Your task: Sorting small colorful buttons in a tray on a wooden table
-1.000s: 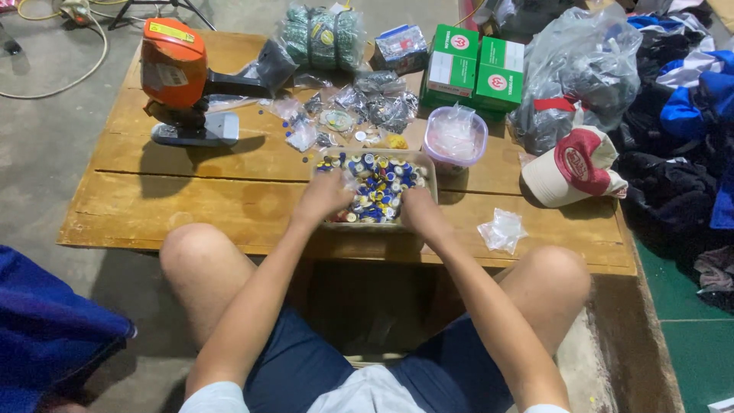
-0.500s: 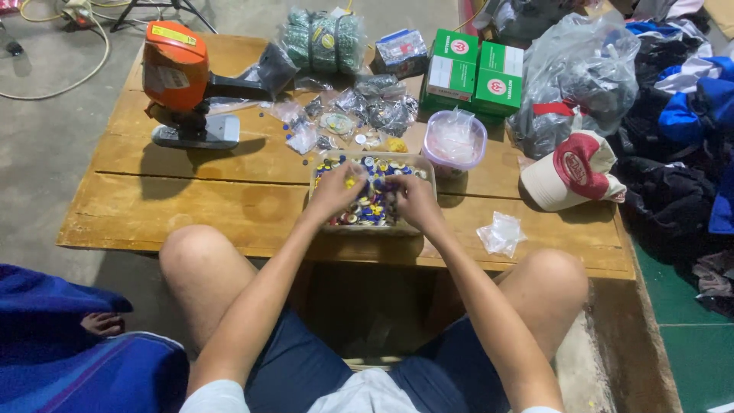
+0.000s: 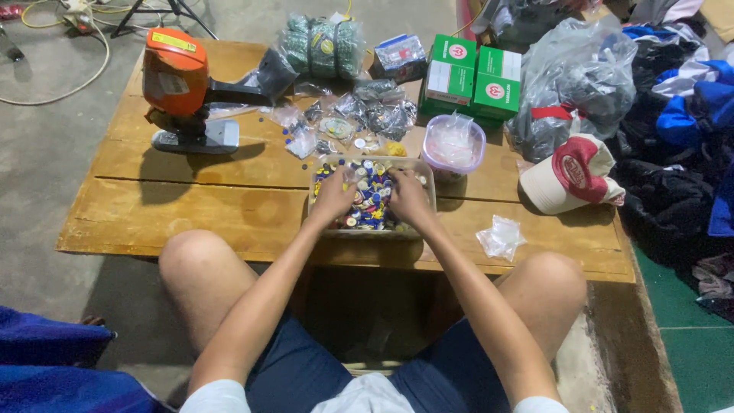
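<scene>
both hands in the clear tray [image 3: 425,172] of coloured buttons [image 3: 370,200], just in front of the pink-lidded tub [image 3: 453,143]. left hand [image 3: 335,196] and right hand [image 3: 407,197] have fingers curled into the pile; pinch unclear. best to sift slowly and keep buttons inside the tray.

tray [image 3: 425,174] on table [image 3: 191,206], cap [image 3: 569,174] rightward

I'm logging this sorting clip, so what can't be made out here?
- Head view: left hand and right hand cover part of the tray; anything held is hidden.
- Small round pieces: too small to identify.
- Grey bag: contents unclear.
</scene>
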